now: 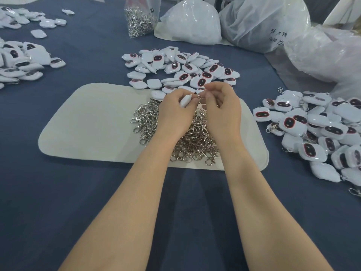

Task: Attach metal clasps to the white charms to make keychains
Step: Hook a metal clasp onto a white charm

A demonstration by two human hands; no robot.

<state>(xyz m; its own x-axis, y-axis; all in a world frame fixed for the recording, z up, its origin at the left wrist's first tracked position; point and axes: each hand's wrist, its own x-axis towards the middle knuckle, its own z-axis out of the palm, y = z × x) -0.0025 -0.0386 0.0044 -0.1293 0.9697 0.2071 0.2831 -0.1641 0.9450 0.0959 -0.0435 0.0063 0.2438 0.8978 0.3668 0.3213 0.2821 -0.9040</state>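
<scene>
There's some dark handwriting on the big plastic bag point(273, 26) sitting at 1 o'clock, but it's too scrawly for me to read. Charm piles are lying on the blue surface point(78, 192) at 12 point(181, 65), 10 point(21, 63) and 3 o'clock point(312, 130), a clear bag of clasps point(139, 18) is standing at 11, and the forearms are covering part of the loose clasp heap point(148, 122) on the cream mat point(88, 124) in the middle. Just above that heap, the left hand point(176, 110) is curling its fingers point(173, 95) round a white charm point(184, 100), while the right hand point(222, 106) is pinching a clasp point(200, 97), fingers together, right at the charm's edge.
</scene>
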